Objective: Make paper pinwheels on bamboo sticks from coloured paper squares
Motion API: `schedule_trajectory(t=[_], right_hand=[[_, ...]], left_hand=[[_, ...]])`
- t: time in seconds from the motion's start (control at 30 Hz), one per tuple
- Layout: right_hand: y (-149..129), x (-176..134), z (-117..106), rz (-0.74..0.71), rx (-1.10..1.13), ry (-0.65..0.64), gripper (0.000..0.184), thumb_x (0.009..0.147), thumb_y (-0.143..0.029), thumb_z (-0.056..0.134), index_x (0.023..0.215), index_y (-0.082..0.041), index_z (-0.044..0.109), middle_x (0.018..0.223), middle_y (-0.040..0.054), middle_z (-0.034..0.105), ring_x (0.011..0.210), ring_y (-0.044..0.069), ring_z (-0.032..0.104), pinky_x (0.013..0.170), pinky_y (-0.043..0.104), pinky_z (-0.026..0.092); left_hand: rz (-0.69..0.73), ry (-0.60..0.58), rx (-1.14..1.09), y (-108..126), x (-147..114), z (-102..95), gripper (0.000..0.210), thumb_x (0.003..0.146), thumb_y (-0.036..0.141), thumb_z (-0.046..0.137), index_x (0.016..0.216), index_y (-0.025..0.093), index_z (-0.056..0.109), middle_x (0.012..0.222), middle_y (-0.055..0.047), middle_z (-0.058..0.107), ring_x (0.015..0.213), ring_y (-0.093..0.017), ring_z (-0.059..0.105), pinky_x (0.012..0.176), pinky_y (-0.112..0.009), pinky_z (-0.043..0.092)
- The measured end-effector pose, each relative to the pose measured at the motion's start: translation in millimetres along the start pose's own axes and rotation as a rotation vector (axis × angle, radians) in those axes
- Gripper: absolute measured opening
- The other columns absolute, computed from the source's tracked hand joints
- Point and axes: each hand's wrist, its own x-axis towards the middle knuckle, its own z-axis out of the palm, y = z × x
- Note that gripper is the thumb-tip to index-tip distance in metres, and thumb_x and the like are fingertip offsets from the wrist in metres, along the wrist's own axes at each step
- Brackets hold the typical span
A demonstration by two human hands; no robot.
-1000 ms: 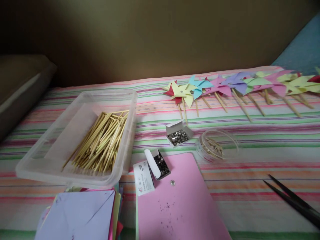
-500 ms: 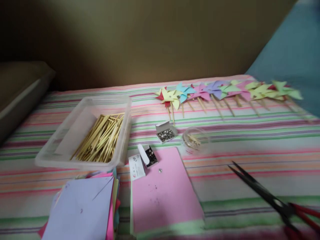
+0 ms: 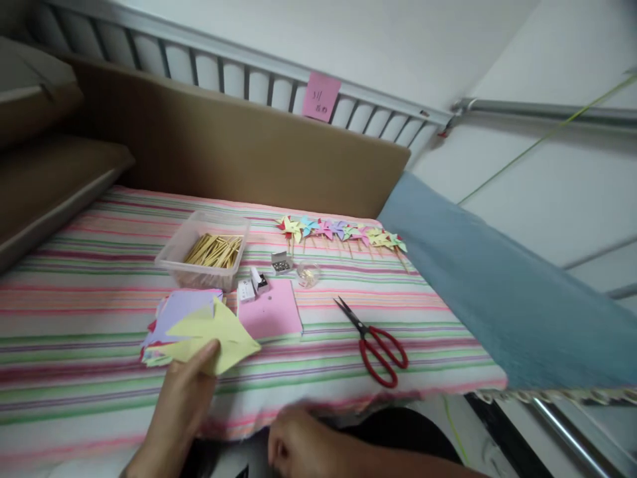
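My left hand (image 3: 186,392) pinches a yellow paper square with cut slits (image 3: 231,338), thumb on top. The paper is held above the near edge of a stack of coloured paper squares (image 3: 186,303), which has a purple one on top. My right hand (image 3: 298,435) is low at the table's front edge, blurred, its fingers curled; whatever is in them, if anything, is hidden. Scissors with red handles (image 3: 365,332) lie to the right, blades slightly apart. A pink sheet (image 3: 273,318) lies between the stack and the scissors.
Behind the papers are a clear plastic box (image 3: 169,261) of wooden sticks (image 3: 219,251), two small open boxes of metal fasteners (image 3: 282,263) (image 3: 259,282), and a round clear tub (image 3: 308,274). Finished paper pinwheels (image 3: 338,230) line the back right. A brown board (image 3: 249,159) stands behind.
The view has pulled back and tilted, showing more of the table and wall. Both hands have come into view, the left one with the yellow paper. The things on the table look unmoved.
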Motion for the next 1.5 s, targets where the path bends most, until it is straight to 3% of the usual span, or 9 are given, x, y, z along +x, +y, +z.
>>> schedule_trajectory(t=[0.1,0.2,0.4,0.6,0.73,0.83,1.03,1.33,1.5], right_hand=[[-14.4,37.4,-49.7,-0.104,-0.186,0.196,0.017,0.069,-0.003,0.06,0.063,-0.017,0.067,0.062,-0.0013,0.064,0.059,0.012,0.058,0.058,0.022,0.043],[-26.1,84.1,-80.3,-0.125,-0.218,0.474,0.017,0.069,-0.004,0.059,0.069,-0.018,0.069,0.074,0.0017,0.069,0.069,0.014,0.061,0.066,0.023,0.045],[-12.4,139.3,-84.6,-0.114,-0.179,0.526,0.019,0.069,-0.004,0.057,0.071,-0.017,0.071,0.079,0.0062,0.07,0.073,0.019,0.064,0.072,0.03,0.047],[-19.5,131.7,-118.5,-0.14,-0.041,0.576,0.02,0.083,-0.027,0.055,0.092,-0.019,0.071,0.093,0.0059,0.07,0.082,0.018,0.063,0.073,0.028,0.048],[-30.1,126.7,-131.7,-0.141,0.556,0.569,0.039,0.084,-0.053,0.052,0.092,-0.018,0.068,0.088,0.0057,0.069,0.072,0.017,0.061,0.057,0.026,0.046],[-30.2,125.3,-127.2,-0.164,0.765,0.514,0.038,0.078,-0.055,0.06,0.092,-0.02,0.067,0.083,0.0031,0.068,0.072,0.017,0.061,0.059,0.026,0.047],[-23.5,121.6,-124.3,-0.179,0.796,0.521,0.018,0.07,-0.033,0.073,0.077,-0.017,0.067,0.073,0.0002,0.068,0.068,0.015,0.06,0.068,0.027,0.046],[-14.8,118.3,-126.9,-0.131,0.791,0.617,0.018,0.069,-0.033,0.07,0.076,-0.017,0.066,0.071,-0.0006,0.067,0.065,0.014,0.058,0.064,0.026,0.045],[6.1,110.5,-133.1,-0.088,0.813,0.614,0.021,0.069,-0.034,0.071,0.079,-0.016,0.067,0.073,0.0002,0.069,0.067,0.014,0.059,0.065,0.026,0.045]], left_hand=[[0.11,0.017,-0.007,1.8,4.4,8.5,0.041,0.063,0.011,0.076,0.103,0.02,0.07,0.096,-0.003,0.075,0.094,-0.019,0.068,0.08,-0.023,0.056],[0.165,0.033,0.048,5.9,8.1,28.3,0.036,0.065,0.008,0.074,0.099,0.017,0.07,0.096,-0.004,0.074,0.087,-0.017,0.069,0.073,-0.022,0.057],[0.155,-0.078,0.144,11.7,27.6,76.5,0.037,0.061,0.005,0.075,0.096,0.014,0.07,0.09,-0.006,0.075,0.077,-0.017,0.07,0.066,-0.022,0.057],[0.045,-0.098,0.167,-7.5,54.6,86.9,0.033,0.062,0.007,0.074,0.094,0.014,0.069,0.093,-0.006,0.075,0.078,-0.017,0.07,0.068,-0.024,0.057],[-0.03,-0.129,0.243,-18.6,58.9,92.8,0.037,0.06,0.013,0.078,0.096,0.013,0.068,0.092,-0.008,0.075,0.076,-0.02,0.07,0.065,-0.026,0.056],[-0.076,-0.155,0.305,-24.3,58.8,95.1,0.043,0.059,0.017,0.08,0.099,0.012,0.068,0.092,-0.01,0.075,0.074,-0.02,0.069,0.062,-0.027,0.054],[-0.099,-0.201,0.314,-33.2,57.3,97.2,0.034,0.062,0.022,0.079,0.094,0.013,0.07,0.089,-0.008,0.075,0.074,-0.018,0.069,0.065,-0.023,0.054],[-0.152,-0.183,0.331,-31.3,65.4,95.2,0.026,0.069,0.029,0.072,0.091,0.014,0.07,0.085,-0.007,0.074,0.072,-0.018,0.067,0.059,-0.026,0.053],[-0.171,-0.244,0.378,-29.3,75.9,96.9,0.025,0.072,0.032,0.069,0.088,0.013,0.07,0.08,-0.007,0.071,0.067,-0.016,0.065,0.057,-0.025,0.052]])
